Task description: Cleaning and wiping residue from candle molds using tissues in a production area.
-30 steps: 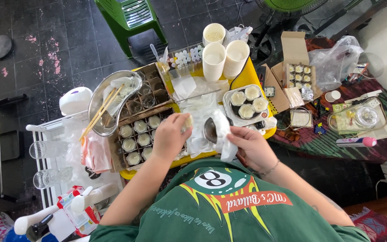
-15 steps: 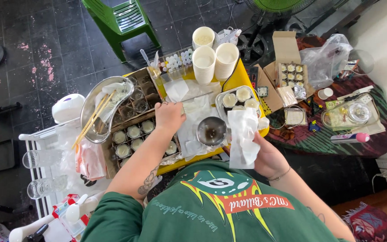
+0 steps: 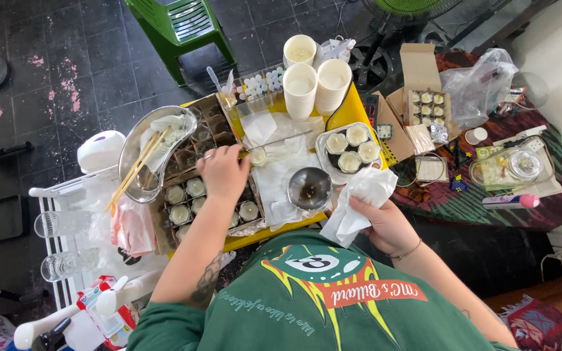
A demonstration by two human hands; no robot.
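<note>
My left hand (image 3: 222, 172) reaches over a cardboard tray (image 3: 164, 224) that holds several small glass cups of pale wax. Its fingertips touch one small wax-filled cup (image 3: 257, 156) standing on white paper. Whether the fingers grip the cup I cannot tell. My right hand (image 3: 385, 224) is closed on a crumpled white tissue (image 3: 359, 195), held just right of a small metal bowl (image 3: 309, 188) with dark residue inside. Behind the tissue, a clear plastic tray (image 3: 323, 159) holds several wax-filled cups.
An oval metal dish (image 3: 128, 162) with wooden chopsticks lies at the left. Stacked paper cups (image 3: 300, 84) stand at the back of the yellow table (image 3: 352, 107). An open cardboard box (image 3: 424, 104) of small jars sits right, a green plastic chair (image 3: 177, 26) beyond, and a white rack (image 3: 60, 227) with glasses left.
My left hand has moved from the tray of cups up to the single cup on the white paper. My right hand with the tissue has drawn back toward my body.
</note>
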